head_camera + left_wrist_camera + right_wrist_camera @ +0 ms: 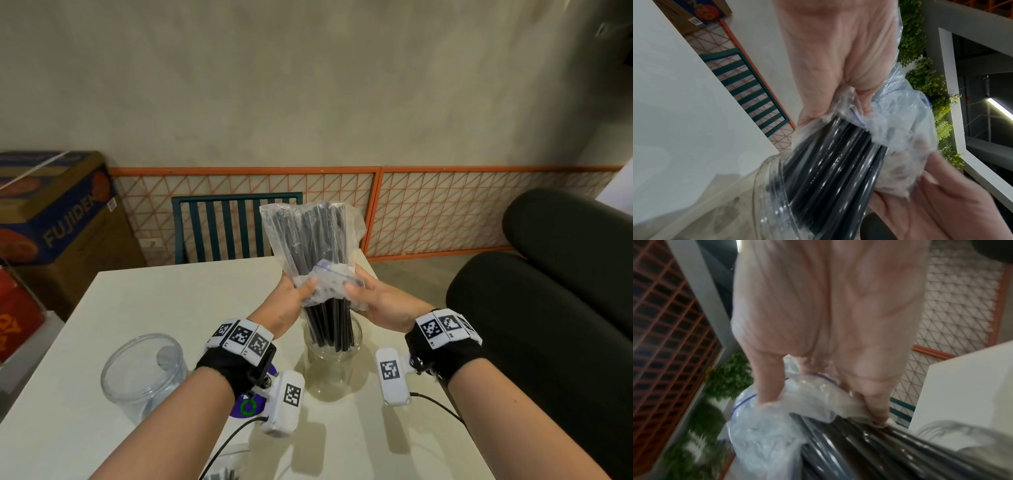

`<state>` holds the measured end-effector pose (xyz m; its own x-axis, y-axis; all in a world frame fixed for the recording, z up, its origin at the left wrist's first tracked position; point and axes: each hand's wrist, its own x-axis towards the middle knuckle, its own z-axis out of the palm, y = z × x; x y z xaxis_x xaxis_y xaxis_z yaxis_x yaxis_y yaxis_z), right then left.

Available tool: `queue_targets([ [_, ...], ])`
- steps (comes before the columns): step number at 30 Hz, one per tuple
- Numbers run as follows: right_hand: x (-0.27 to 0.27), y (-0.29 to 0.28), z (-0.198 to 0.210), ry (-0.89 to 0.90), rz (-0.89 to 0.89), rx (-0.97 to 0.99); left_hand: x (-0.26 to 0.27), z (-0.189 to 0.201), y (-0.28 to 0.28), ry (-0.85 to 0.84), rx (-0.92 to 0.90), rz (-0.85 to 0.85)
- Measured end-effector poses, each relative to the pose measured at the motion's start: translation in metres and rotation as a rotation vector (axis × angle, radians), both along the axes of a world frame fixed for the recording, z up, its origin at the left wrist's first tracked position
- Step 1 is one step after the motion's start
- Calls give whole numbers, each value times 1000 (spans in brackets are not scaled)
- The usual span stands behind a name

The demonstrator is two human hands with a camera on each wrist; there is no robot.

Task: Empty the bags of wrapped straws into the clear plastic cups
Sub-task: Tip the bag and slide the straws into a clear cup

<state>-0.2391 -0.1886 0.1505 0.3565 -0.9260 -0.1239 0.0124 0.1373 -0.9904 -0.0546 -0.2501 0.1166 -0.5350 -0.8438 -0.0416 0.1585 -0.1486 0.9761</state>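
A clear plastic bag (310,236) full of black wrapped straws (329,322) stands mouth-down over a clear cup (334,356) on the table. The straws' lower ends reach into that cup. My left hand (291,298) grips the bunched bag mouth from the left, and my right hand (371,298) grips it from the right. In the left wrist view the straws (830,175) slide out of the crumpled bag (896,123) into the cup rim (764,186). The right wrist view shows the bag (772,418) and straws (869,449) under my fingers.
A second clear cup (144,371), empty, stands at the left of the white table (137,308). A teal chair (236,226) is behind the table, cardboard boxes (54,219) at the left, black cushions (548,291) at the right. Cables trail near the table's front edge.
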Motion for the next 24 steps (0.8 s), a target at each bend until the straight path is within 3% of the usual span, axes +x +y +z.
queue_targets([
  [3,-5,-1,-2,322,-25,-119,0,3,0,-43,-7,11],
  [5,-6,-3,-2,411,-112,-193,-1,6,4,-45,-20,21],
  [10,1,2,-12,400,-248,-323,-2,0,13,-28,-45,51],
  [15,9,14,-41,297,-313,-304,-3,-20,26,-108,-83,69],
  [21,5,18,-28,387,-246,-281,4,-8,20,-160,-110,-51],
  [24,-6,21,-16,459,-146,-178,6,9,21,-147,-132,-94],
])
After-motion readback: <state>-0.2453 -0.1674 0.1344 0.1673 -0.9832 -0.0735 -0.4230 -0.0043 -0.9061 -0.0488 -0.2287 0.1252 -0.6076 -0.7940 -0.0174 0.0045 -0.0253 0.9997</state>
